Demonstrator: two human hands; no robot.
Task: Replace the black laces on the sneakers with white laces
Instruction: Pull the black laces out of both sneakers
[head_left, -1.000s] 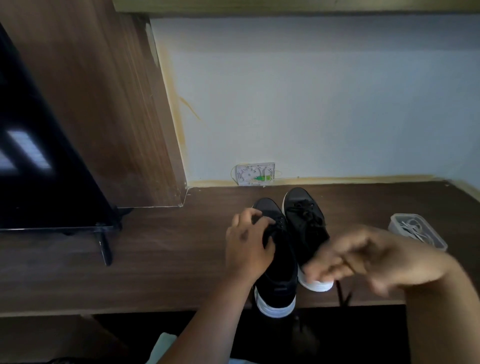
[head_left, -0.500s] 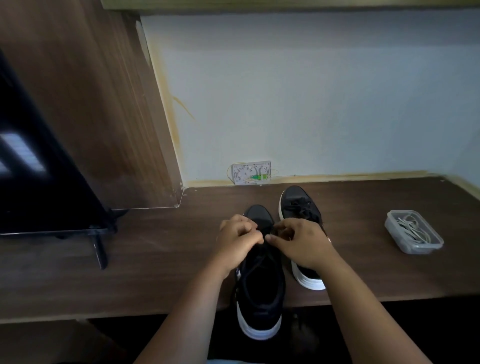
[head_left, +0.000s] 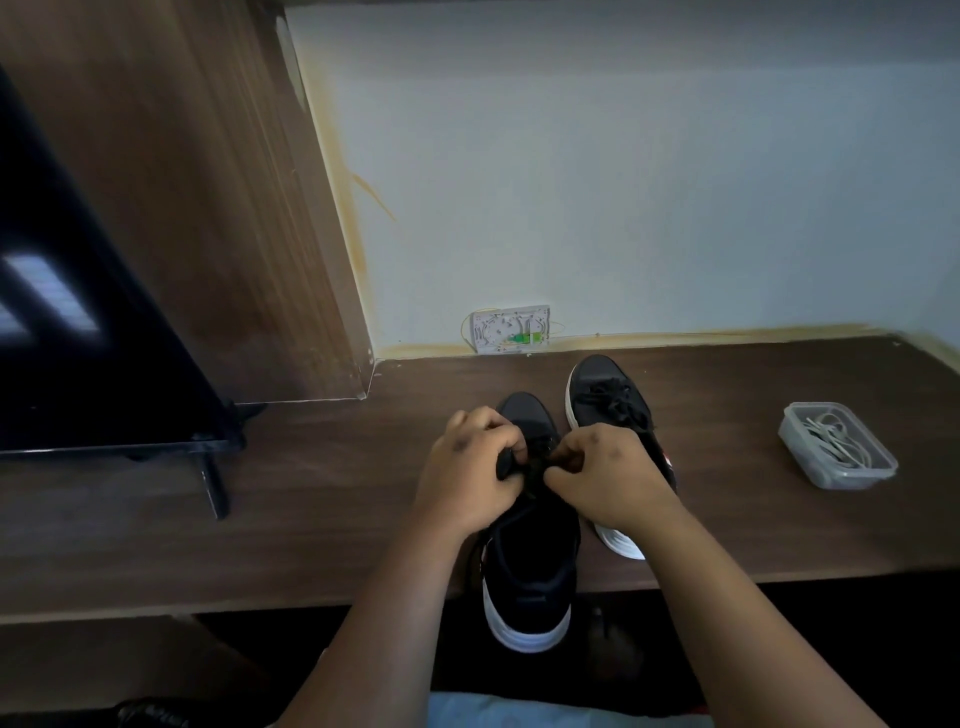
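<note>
Near sneaker (head_left: 530, 561): black upper, white sole, lower centre of frame, heel hanging over the front edge of the tabletop (head_left: 311, 519), toe pointing toward the wall. Its black laces (head_left: 535, 457) are bunched at the top of the tongue area, right between the two hands (too dark to see how far they are threaded).

Left hand (head_left: 467, 478): fingers curled tight, pinching the lace and upper on the shoe's left side. Right hand (head_left: 608, 478): fingers curled, thumb and forefinger pinching the lace from the right. The hands are almost touching over the shoe.

Second sneaker (head_left: 608, 400): same black/white build, just beside the first on its right and further up the frame, flat on the tabletop, black laces loose and tangled on top; its rear part is hidden behind the right hand.

Clear plastic container (head_left: 836, 452): right of frame, well apart from the shoes, holds coiled white laces (head_left: 831, 436).

Dark screen (head_left: 78, 338) on a stand at far left. Small white wall box (head_left: 511, 330) at centre, where wall meets tabletop, behind the shoes.
</note>
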